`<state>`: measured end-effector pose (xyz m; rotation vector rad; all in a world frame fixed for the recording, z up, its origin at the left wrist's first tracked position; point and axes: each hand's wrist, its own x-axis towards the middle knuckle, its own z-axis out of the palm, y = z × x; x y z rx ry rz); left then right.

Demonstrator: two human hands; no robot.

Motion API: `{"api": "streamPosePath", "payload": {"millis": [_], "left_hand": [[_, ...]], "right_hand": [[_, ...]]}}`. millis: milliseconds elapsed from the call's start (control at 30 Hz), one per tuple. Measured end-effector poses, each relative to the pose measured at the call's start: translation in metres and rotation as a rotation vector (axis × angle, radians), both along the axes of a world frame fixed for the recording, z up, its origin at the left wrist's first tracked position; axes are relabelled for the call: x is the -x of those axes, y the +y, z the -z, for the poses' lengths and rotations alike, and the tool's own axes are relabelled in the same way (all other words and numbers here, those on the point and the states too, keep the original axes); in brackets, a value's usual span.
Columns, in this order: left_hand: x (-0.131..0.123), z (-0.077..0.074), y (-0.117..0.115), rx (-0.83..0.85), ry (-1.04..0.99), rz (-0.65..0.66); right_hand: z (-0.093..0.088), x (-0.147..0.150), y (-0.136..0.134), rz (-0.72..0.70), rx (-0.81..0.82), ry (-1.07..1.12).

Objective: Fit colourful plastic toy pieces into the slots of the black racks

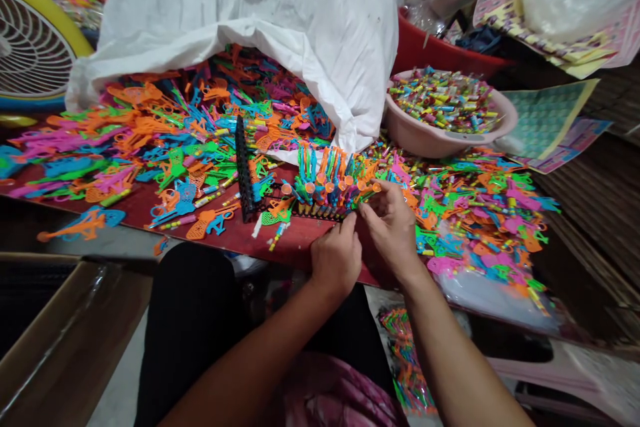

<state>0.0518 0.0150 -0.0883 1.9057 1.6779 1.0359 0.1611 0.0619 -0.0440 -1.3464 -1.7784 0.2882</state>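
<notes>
My left hand (336, 255) is curled at the near edge of a black rack (245, 180) that holds a row of upright coloured plastic toy pieces (325, 183). Its fingers are closed against the rack's front; what they pinch is hidden. My right hand (393, 223) is just right of it, fingers pinched on a small coloured toy piece at the row's right end. Loose orange, blue, green and pink plastic toys (165, 140) cover the red table (300, 240) on both sides.
A big white sack (280, 20) spills toys at the back. A pink basin (440, 137) of small coloured tubes stands at the right, a red tub (425, 50) behind it. A fan (30, 47) is at the far left, a cardboard box (65, 340) at the near left.
</notes>
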Motion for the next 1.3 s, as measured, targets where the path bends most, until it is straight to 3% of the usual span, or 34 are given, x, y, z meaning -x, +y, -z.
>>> {"api": "streamPosePath", "payload": {"millis": [267,567,733,800,967,1033,1100,1233,1300], "left_hand": [[0.002,0.002,0.002,0.0,0.069,-0.056],[0.003,0.002,0.003,0.022,0.072,-0.062],[0.005,0.007,0.003,-0.063,0.026,-0.069],[0.008,0.008,0.005,-0.141,-0.047,-0.151],[0.02,0.006,0.011,-0.338,-0.299,-0.554],[0.02,0.006,0.008,-0.361,-0.361,-0.622],[0.015,0.006,0.0,-0.304,-0.393,-0.576],[-0.007,0.004,-0.01,-0.049,-0.377,-0.181],[-0.015,0.001,-0.008,0.027,-0.371,-0.105]], "right_hand": [[-0.006,-0.001,-0.002,-0.038,-0.008,-0.122],[-0.009,-0.007,0.004,-0.097,0.056,-0.091],[-0.014,-0.006,0.005,-0.113,0.057,-0.169],[-0.012,-0.006,0.006,-0.117,0.067,-0.141],[0.0,-0.006,0.006,-0.07,0.058,-0.049],[0.003,-0.004,0.005,-0.051,0.042,-0.058],[0.004,-0.002,0.003,-0.044,0.031,-0.078],[0.001,0.0,0.001,-0.028,0.017,-0.085],[0.0,0.001,0.001,-0.011,0.014,-0.09]]}}
